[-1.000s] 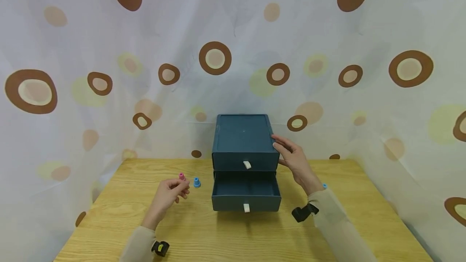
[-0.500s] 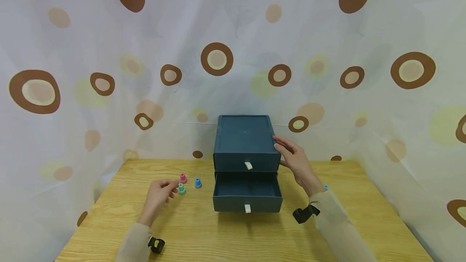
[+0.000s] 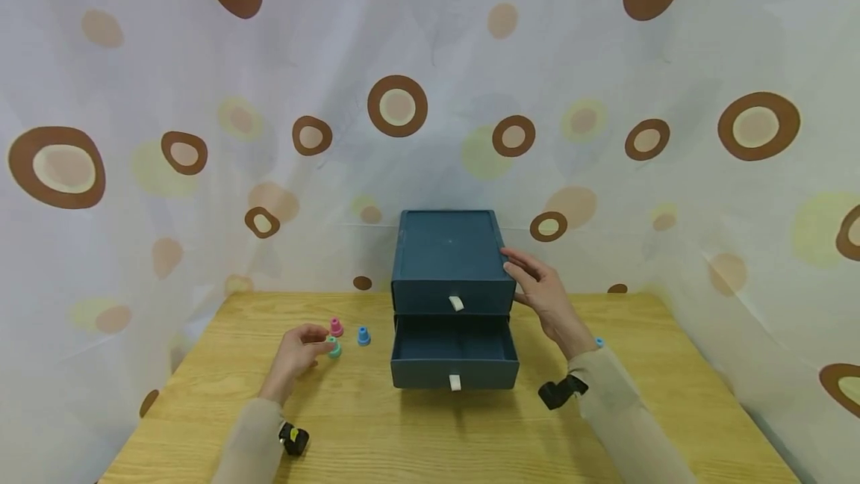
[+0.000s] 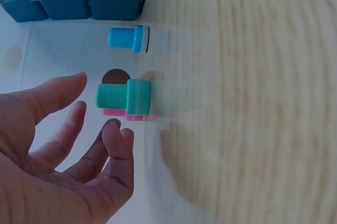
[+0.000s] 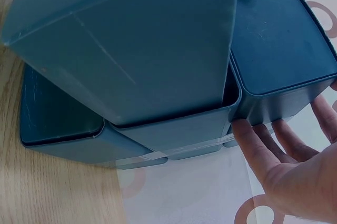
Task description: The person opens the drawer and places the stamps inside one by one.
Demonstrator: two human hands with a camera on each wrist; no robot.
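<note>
My left hand [image 3: 295, 355] is beside a small green stamp-shaped plastic piece [image 4: 124, 97] that stands upright on the table. In the left wrist view its thumb and fingers are spread apart, with a gap between them and the green piece. A pink piece [image 3: 336, 327] of the same shape stands just behind, mostly hidden by the green one in that wrist view. To their right is a blue piece [image 3: 363, 336]. My right hand [image 3: 547, 301] rests its extended fingers [image 5: 253, 142] against the right side of a dark blue drawer cabinet [image 3: 449, 245].
The cabinet's lower drawer [image 3: 455, 373] is pulled out toward me, and the drawer above it is closed. Another light blue piece [image 3: 600, 342] lies behind the right forearm. A patterned curtain [image 3: 430, 36] hangs behind the wooden table [image 3: 363, 432].
The green piece, earlier hidden by my left hand, came into view as that hand drew left. The hand has since shifted slightly back toward it, fingers parted wider. My right hand stays at the cabinet.
</note>
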